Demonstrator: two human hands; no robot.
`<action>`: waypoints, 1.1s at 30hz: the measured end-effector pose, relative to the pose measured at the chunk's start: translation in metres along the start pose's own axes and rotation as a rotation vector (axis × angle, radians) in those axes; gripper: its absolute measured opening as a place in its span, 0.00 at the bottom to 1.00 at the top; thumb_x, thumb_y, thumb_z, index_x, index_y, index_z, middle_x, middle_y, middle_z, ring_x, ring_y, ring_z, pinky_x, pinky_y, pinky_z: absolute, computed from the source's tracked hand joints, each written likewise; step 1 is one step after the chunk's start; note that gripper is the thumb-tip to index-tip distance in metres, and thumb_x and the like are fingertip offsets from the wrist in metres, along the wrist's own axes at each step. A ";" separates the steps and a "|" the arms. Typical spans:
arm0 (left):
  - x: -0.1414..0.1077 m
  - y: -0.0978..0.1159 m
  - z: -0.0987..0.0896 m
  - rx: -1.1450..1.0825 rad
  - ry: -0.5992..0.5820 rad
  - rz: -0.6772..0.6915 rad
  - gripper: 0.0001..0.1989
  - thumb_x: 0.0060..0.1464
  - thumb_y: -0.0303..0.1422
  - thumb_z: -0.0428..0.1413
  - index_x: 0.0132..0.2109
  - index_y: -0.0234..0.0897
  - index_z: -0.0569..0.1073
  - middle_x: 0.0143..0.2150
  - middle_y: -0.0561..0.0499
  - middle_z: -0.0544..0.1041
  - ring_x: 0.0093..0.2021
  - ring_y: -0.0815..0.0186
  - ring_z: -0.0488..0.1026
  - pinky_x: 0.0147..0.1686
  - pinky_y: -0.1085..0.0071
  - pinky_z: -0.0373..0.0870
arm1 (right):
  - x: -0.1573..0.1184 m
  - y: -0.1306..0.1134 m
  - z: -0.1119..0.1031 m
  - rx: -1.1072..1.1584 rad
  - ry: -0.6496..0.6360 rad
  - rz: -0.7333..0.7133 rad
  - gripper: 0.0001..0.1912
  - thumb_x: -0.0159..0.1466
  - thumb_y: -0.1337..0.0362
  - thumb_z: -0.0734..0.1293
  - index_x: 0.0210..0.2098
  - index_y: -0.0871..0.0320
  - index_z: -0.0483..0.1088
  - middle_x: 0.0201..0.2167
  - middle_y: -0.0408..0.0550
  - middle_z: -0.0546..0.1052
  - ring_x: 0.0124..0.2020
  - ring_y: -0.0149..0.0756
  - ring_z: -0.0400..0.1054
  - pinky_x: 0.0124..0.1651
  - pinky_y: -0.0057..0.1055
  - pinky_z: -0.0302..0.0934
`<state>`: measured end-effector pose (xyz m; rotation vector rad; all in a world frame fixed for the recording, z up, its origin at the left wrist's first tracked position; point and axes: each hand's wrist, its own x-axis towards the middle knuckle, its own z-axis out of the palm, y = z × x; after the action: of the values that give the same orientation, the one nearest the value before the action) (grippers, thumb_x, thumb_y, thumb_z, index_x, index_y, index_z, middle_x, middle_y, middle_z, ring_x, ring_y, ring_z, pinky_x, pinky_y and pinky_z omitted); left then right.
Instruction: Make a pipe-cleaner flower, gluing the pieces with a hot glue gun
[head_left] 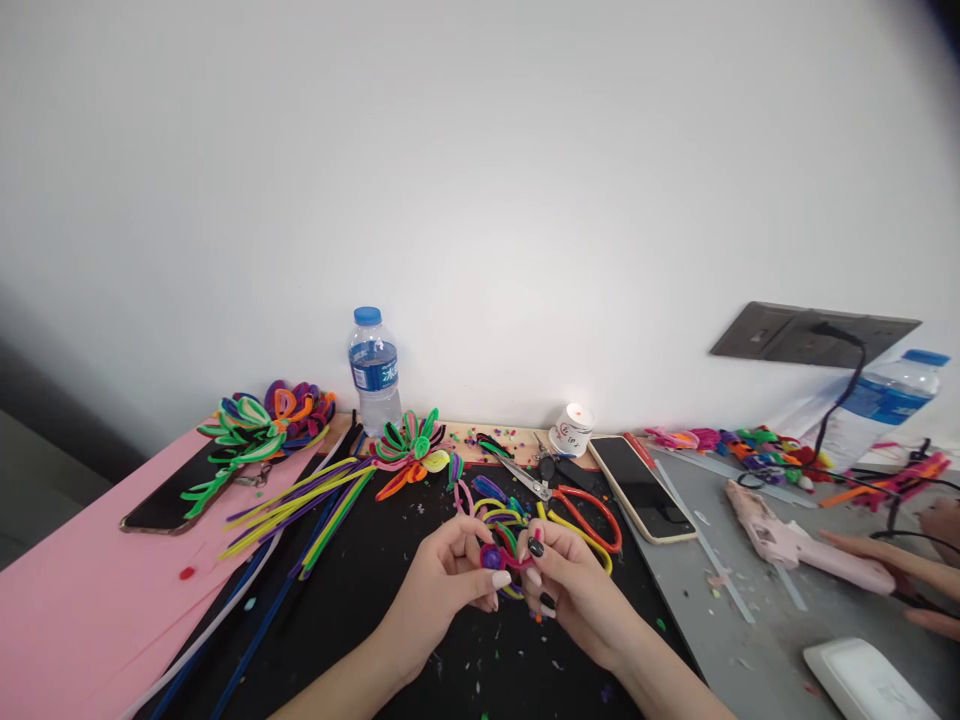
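Between my hands, just above the black mat (450,660), is a pipe cleaner piece (491,557) with a purple coil ringed in magenta. My left hand (439,580) is closed, pinching the coil between thumb and fingers. My right hand (574,585) pinches the magenta strand on the other side; dark and pale nails show. Behind my fingers lie looped pipe cleaners (491,492) in several colours, partly hidden. Scissors with red handles (616,538) rest beyond my right hand. A pipe cleaner flower (409,440) with green and pink petals and a bundle of straight pipe cleaners (315,505) lie to the left.
Water bottles (375,385), a small paper cup (574,428) and a phone (645,490) stand or lie near the wall. Another phone (176,490) lies on pink paper (67,620). At right, another person's hand (915,570) touches a pink glue gun (802,545); its cord runs nearby.
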<state>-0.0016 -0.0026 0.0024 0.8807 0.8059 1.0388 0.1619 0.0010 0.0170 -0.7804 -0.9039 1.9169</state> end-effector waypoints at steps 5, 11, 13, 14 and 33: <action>0.000 0.002 0.002 0.013 0.008 -0.031 0.13 0.38 0.25 0.64 0.31 0.34 0.67 0.20 0.60 0.68 0.19 0.74 0.68 0.21 0.76 0.67 | 0.000 0.000 0.001 -0.002 -0.010 0.038 0.13 0.57 0.60 0.67 0.23 0.61 0.63 0.15 0.37 0.60 0.15 0.23 0.50 0.19 0.23 0.44; 0.000 0.000 0.001 0.021 -0.014 -0.021 0.13 0.37 0.24 0.64 0.31 0.34 0.68 0.20 0.60 0.68 0.19 0.73 0.68 0.21 0.76 0.67 | 0.002 0.000 -0.004 0.014 0.013 -0.023 0.13 0.62 0.61 0.61 0.23 0.62 0.65 0.15 0.38 0.59 0.16 0.24 0.48 0.19 0.24 0.43; 0.001 -0.001 0.000 0.021 -0.020 -0.020 0.13 0.37 0.24 0.63 0.32 0.34 0.68 0.20 0.60 0.68 0.19 0.73 0.68 0.21 0.75 0.67 | 0.002 0.000 -0.005 0.027 0.012 -0.027 0.13 0.62 0.63 0.60 0.23 0.62 0.64 0.15 0.38 0.59 0.17 0.24 0.48 0.19 0.24 0.42; 0.001 -0.002 -0.001 0.022 -0.021 -0.021 0.13 0.38 0.24 0.63 0.32 0.34 0.68 0.20 0.60 0.68 0.19 0.73 0.68 0.21 0.75 0.67 | 0.002 0.000 -0.005 0.033 0.008 -0.025 0.14 0.63 0.64 0.60 0.22 0.62 0.64 0.15 0.39 0.59 0.17 0.24 0.48 0.19 0.24 0.42; 0.001 0.001 0.000 0.038 -0.014 -0.020 0.13 0.37 0.24 0.64 0.31 0.34 0.68 0.19 0.60 0.67 0.18 0.73 0.68 0.21 0.75 0.67 | 0.003 0.000 -0.011 0.032 0.034 -0.055 0.12 0.62 0.65 0.61 0.23 0.62 0.63 0.16 0.38 0.58 0.17 0.24 0.47 0.19 0.24 0.41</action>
<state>-0.0017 -0.0020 0.0028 0.9092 0.8239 1.0016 0.1689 0.0063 0.0103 -0.7593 -0.8635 1.8606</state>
